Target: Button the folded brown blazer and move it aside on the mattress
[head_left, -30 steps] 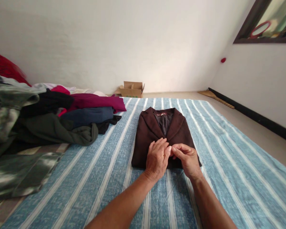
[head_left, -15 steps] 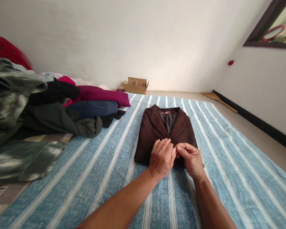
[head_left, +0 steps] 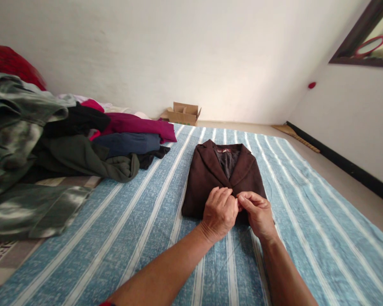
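A dark brown jacket (head_left: 201, 180) lies folded into a neat rectangle, its collar and lapels away from me and the dark lining showing at the neck. Both hands are on its front, just below where the lapels meet. My left hand (head_left: 221, 209) is closed, back up, fingers bent down onto the cloth. Beside it, my right hand (head_left: 258, 210) pinches with thumb and forefinger at the jacket's front. The fingertips of both meet, and the exact bit of cloth or button between them is hidden.
Blue-and-white striped sheet (head_left: 140, 238) spreads beneath the jacket. A heap of clothes (head_left: 83, 157) lies at left, with grey-green patterned denim (head_left: 35, 212) nearest me. An open cardboard box (head_left: 183, 114) stands by the far wall. A dark-framed opening (head_left: 357, 57) is at upper right.
The view has shifted slightly, moving everything a little to the right. My left fingers have curled in more against the right fingertips. The jacket stays in place on the sheet.
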Demonstrator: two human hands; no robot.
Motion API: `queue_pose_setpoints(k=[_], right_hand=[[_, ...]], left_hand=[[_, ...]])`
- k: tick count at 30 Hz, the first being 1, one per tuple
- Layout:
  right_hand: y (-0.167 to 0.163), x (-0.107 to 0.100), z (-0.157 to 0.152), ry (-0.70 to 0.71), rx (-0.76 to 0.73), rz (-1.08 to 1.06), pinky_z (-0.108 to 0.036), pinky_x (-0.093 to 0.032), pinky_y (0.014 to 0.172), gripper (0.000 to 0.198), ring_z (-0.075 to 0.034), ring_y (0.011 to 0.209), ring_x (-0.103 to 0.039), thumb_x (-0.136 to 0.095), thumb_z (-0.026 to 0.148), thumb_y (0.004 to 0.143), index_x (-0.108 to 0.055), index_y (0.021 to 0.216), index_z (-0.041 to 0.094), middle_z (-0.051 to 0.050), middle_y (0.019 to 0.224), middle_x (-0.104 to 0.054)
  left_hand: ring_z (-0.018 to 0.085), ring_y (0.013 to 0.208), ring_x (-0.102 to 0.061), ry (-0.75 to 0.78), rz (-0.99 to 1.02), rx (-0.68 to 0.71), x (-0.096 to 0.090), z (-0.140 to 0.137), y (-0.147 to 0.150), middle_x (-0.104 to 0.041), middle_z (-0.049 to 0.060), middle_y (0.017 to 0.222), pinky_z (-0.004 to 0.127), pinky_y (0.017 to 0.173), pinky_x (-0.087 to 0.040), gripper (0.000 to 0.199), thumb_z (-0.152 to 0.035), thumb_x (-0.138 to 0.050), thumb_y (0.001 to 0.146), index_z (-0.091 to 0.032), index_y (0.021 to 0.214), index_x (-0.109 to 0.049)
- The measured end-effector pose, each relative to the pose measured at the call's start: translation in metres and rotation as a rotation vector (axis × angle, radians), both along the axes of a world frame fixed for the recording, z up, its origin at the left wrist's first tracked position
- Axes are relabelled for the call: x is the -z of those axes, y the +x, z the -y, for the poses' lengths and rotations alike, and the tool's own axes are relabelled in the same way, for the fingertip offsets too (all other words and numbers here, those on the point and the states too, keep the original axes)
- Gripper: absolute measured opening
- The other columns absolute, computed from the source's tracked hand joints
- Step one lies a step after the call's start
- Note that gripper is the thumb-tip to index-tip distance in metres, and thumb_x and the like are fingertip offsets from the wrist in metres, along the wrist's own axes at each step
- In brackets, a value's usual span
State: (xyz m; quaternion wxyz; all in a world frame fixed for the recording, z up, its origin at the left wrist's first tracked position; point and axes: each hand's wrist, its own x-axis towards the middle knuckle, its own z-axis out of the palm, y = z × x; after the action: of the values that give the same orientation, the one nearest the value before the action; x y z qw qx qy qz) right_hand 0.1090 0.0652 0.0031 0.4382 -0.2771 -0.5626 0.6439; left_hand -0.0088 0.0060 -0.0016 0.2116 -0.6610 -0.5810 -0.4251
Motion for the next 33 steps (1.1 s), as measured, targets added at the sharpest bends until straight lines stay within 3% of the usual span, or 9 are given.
queue_pose_setpoints(k=[8,20,28,33], right_hand=[[0.000,0.002,-0.001,-0.007,0.008,0.000,-0.024,-0.039,0.059,0.013,-0.010,0.058,-0.048,-0.070,0.031,0.074,-0.069,0.074,0.018,0.002,0.060,-0.058],[-0.002,-0.001,-0.001,0.006,0.018,-0.012,-0.024,-0.039,0.057,0.015,-0.010,0.056,-0.049,-0.068,0.033,0.076,-0.067,0.070,0.019,0.002,0.060,-0.060],[-0.012,0.000,0.010,0.212,0.280,0.164,-0.023,-0.036,0.052,0.029,-0.010,0.053,-0.044,-0.063,0.037,0.079,-0.060,0.059,0.017,0.002,0.055,-0.054],[-0.015,0.002,0.011,0.326,0.292,0.229,-0.023,-0.036,0.052,0.028,-0.010,0.053,-0.044,-0.060,0.037,0.080,-0.063,0.062,0.017,0.002,0.057,-0.054]], left_hand=[[0.019,0.083,-0.061,0.019,-0.029,0.013,-0.002,0.000,-0.001,-0.064,0.009,0.083,0.040,0.085,-0.049,0.019,-0.012,-0.044,0.086,-0.017,0.070,-0.051],[0.019,0.081,-0.060,0.015,-0.027,0.033,-0.004,0.000,-0.004,-0.063,0.010,0.083,0.039,0.078,-0.053,0.021,-0.011,-0.043,0.087,-0.017,0.069,-0.052],[0.020,0.081,-0.059,0.006,-0.045,0.022,-0.002,-0.001,-0.007,-0.063,0.010,0.082,0.038,0.077,-0.053,0.020,-0.009,-0.045,0.086,-0.016,0.069,-0.053],[0.020,0.082,-0.060,-0.017,-0.004,0.013,-0.003,-0.002,-0.007,-0.064,0.010,0.084,0.038,0.077,-0.053,0.019,-0.013,-0.045,0.088,-0.016,0.072,-0.055]])
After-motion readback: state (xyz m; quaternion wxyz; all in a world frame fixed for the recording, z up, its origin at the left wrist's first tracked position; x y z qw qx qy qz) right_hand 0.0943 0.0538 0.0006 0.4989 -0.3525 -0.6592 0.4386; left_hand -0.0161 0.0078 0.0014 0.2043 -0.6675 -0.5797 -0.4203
